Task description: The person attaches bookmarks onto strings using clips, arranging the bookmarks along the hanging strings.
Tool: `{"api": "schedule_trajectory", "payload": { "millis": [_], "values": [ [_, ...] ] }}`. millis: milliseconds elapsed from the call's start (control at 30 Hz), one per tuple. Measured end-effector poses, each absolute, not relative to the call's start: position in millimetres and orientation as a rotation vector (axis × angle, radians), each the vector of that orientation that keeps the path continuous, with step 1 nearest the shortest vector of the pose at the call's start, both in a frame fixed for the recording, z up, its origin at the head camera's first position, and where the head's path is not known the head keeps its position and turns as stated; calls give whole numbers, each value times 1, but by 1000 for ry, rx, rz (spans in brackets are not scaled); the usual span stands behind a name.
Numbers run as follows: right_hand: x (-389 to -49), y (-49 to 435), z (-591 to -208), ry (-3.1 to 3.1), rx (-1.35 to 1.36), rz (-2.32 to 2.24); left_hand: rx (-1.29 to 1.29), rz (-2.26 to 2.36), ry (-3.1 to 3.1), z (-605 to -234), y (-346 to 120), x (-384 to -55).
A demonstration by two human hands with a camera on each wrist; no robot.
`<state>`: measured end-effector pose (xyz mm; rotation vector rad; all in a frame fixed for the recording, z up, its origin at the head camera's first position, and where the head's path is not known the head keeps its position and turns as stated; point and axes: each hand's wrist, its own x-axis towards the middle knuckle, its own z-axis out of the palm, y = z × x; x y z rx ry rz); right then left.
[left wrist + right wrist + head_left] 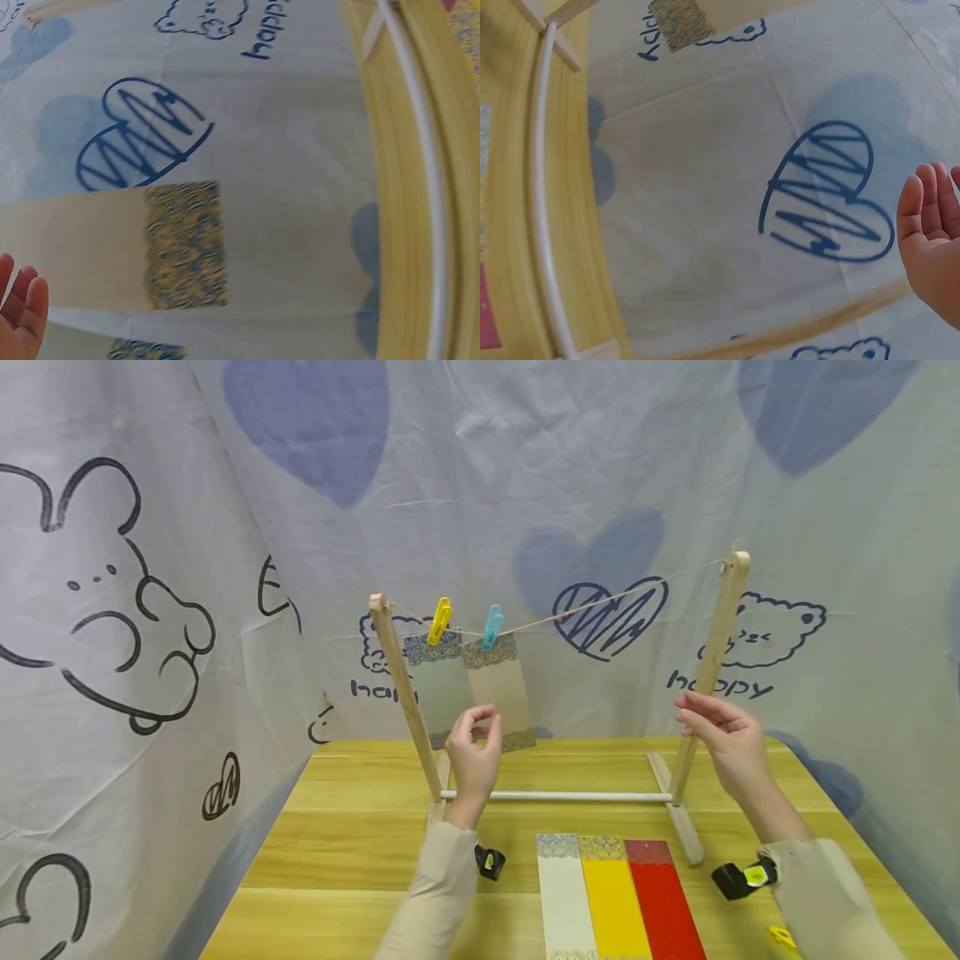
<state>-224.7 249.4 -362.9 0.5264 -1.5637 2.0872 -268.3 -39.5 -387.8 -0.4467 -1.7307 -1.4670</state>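
Note:
A beige card with a lace-patterned edge (501,689) hangs from a string, held by a light blue clothespin (492,627). To its left a pale grey-green card (438,685) hangs under a yellow clothespin (440,621). My left hand (476,760) is raised in front of the lower ends of both cards, fingers loosely bent and nothing in them. In the left wrist view, the fingers (34,304) overlap the beige card's side. My right hand (723,739), also holding nothing, is lifted before the right post with fingers relaxed.
A wooden stand carries the string (615,600) between its left post (405,693) and right post (712,668), with a white bar (570,796) below. White (566,902), yellow (615,902) and red (663,902) cards lie on the table. Another yellow clothespin (782,935) lies beside the right sleeve.

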Motion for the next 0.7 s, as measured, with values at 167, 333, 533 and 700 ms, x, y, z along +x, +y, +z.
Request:
{"api": "schedule_trajectory", "payload": {
  "millis": [167, 333, 533, 700],
  "values": [
    [-213, 263, -383, -1579, 459, 2116, -460, -1442, -1772, -409, -34, -269],
    [-201, 271, -404, -1567, 343, 2150, -488, -1391, -1803, -425, -28, -267],
    [-201, 295, -453, -1591, 282, 2162, -549, -1355, -1844, -445, -22, -266],
    [-238, 358, -558, -1597, 253, 2169, -557, -1330, -1947, -463, -19, -261]
  ]
}}
